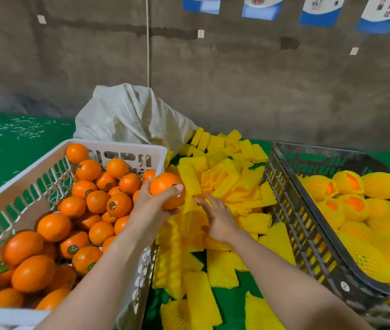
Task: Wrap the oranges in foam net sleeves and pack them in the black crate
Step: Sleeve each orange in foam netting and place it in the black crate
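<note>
A person's left hand [150,202] grasps a bare orange [163,185], its fingers [176,187] curled round the fruit, lifted just beyond the rim of a white crate [117,145]. The right hand [221,219] lies just right of it on a heap of yellow foam sleeves [224,179], fingers [200,201] fairly straight and released, touching the foam with no sleeve visibly pinched. The orange hangs just above and left of those right fingertips. The likely risks from here: the round, smooth fruit is held from one side only and could roll out of the left fingers while the other hand is busy; the sleeves lie tangled and overlapping under the right fingers, so two may come up together or one may catch on its neighbours; and a sleeve pulled on with one hand may bunch and leave part of the peel bare. Left of the left fingers, the white crate is heaped with loose oranges [75,206], several bearing small round stickers. Well right of the right fingers, the black crate [291,210] holds wrapped oranges [353,206], orange peel showing at some sleeve ends, with room apparently left near its far wall. Beyond both hands a pale woven sack [129,113] slumps on the green floor [10,144].
</note>
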